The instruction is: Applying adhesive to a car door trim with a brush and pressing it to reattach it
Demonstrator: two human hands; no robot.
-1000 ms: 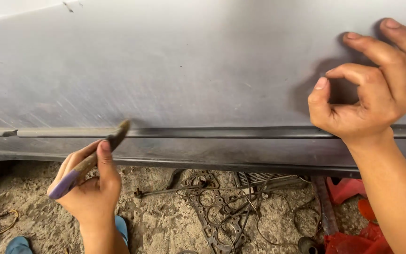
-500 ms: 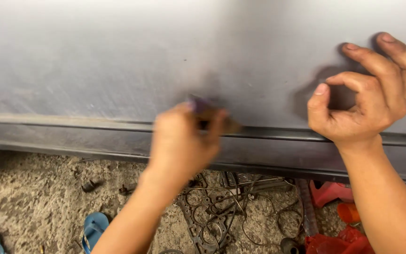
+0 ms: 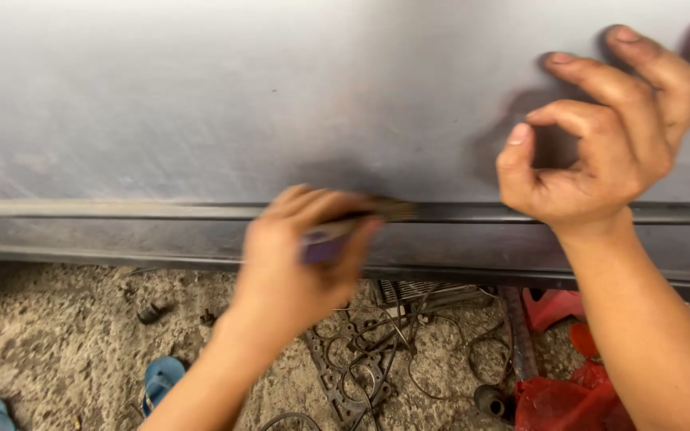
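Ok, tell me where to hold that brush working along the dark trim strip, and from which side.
Grip the purple handle, probably from below and the left, as the left hand does. The brush lies nearly level, bristle end pointing right onto the dark trim strip, so the handle end is the free part. The right hand rests on the grey car panel.

The grey car panel (image 3: 201, 104) shows a dull, matt, sanded-looking metal finish with faint scuffing. The trim strip (image 3: 105, 210) below looks matt and dusty at left, darker and smoother at right. Ground (image 3: 49, 335) is rough, gritty concrete. The gasket (image 3: 345, 375) reads as tarnished metal. The red cloth (image 3: 561, 399) looks soft.
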